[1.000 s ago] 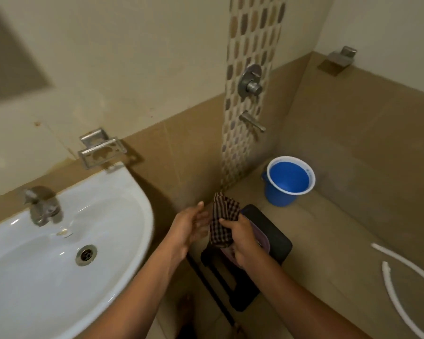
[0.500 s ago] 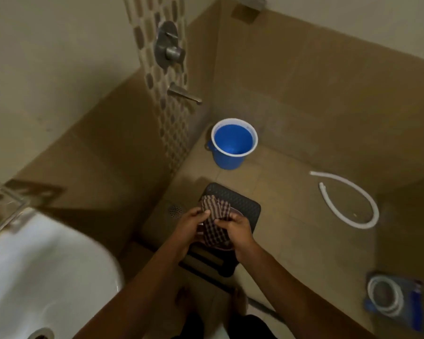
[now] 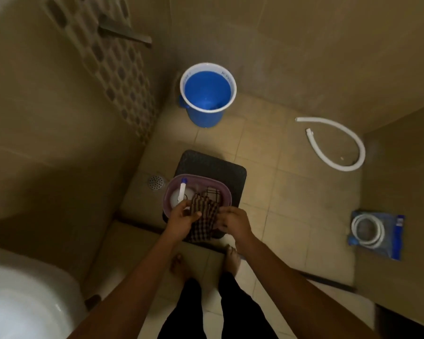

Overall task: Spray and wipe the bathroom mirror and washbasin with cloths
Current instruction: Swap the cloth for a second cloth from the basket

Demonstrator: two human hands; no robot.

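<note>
A person stands on the bathroom floor and looks down. The left hand (image 3: 181, 220) has its grip closed on a checked cloth (image 3: 203, 220), with the thumb on top. The right hand (image 3: 233, 222) touches the other edge of the cloth, but I cannot tell if its grip is closed. The cloth hangs over the near edge of a purple tub (image 3: 222, 189). A white spray bottle (image 3: 180, 194) stands in the tub, and a second checked cloth (image 3: 212, 193) lies beside it. The tub sits on a black stool (image 3: 213, 162). A blue bucket (image 3: 207, 95) stands farther back by the wall. The white washbasin (image 3: 22, 302) is at the lower left.
</note>
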